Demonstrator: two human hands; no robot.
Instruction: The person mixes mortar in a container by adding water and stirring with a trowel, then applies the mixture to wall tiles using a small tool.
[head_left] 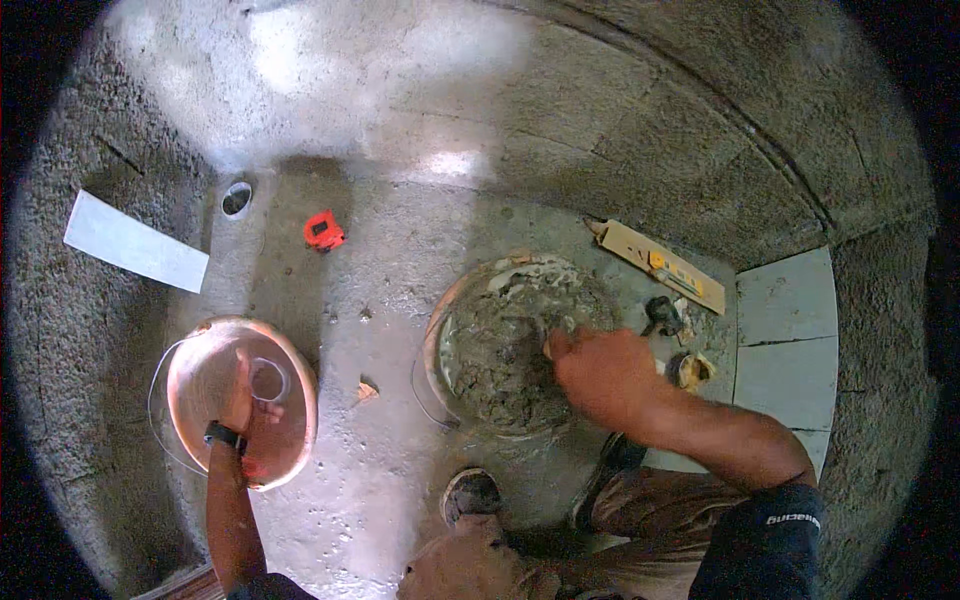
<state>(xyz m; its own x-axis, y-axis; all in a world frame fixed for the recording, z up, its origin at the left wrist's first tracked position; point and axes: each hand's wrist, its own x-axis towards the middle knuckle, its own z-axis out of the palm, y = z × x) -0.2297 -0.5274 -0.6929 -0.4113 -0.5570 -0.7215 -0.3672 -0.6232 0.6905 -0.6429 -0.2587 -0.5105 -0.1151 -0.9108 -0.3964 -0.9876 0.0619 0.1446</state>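
Note:
My left hand (238,402), with a dark band at the wrist, reaches inside an orange bucket (305,425) at the left. Its fingers and thumb lie around a clear round cup (284,379) low in the bucket. Over a second bucket (433,350), filled with grey wet mortar (510,375), my right hand (600,375) is closed around the handle of a tool that looks like a trowel (546,346). The rest of that tool is hard to make out against the mortar.
A red tape measure (323,231) lies on the floor near a pipe opening (237,201). One white tile strip (136,243) is on the left wall. Along the far right are a board with a yellow level (675,270), a dark tool (662,316) and tiles (787,345). My shoe (471,496) is near.

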